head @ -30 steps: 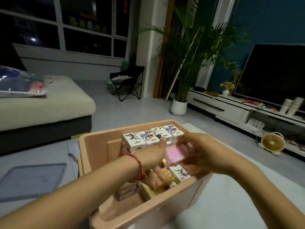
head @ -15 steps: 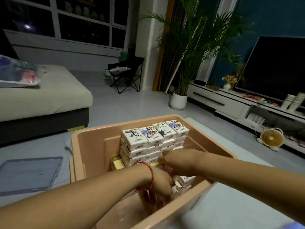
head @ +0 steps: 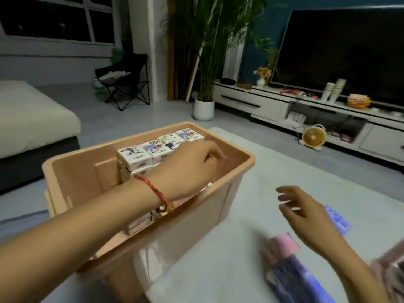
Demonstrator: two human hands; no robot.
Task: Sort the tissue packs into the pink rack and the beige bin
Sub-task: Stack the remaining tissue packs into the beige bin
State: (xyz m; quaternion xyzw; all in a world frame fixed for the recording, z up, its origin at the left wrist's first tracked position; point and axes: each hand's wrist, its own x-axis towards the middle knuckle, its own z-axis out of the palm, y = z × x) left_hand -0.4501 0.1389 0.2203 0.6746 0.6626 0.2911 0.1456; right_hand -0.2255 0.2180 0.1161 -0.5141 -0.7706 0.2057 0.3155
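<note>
A single wide-angle camera, worn on the person's head, looks forward and down along both forearms. It sits near the work — the left hand [head: 196,162] over the beige bin [head: 72,171] fills the middle of the view, the right hand [head: 306,213] lower and to its right. Beyond the hands the view opens onto the room: television [head: 341,53] far past the right hand, sofa [head: 32,119] past the left.

Left hand [head: 192,167] fingertips hidden in beige bin [head: 72,171]; lower-right tissue packs [head: 282,247] blurred, cropped.
</note>
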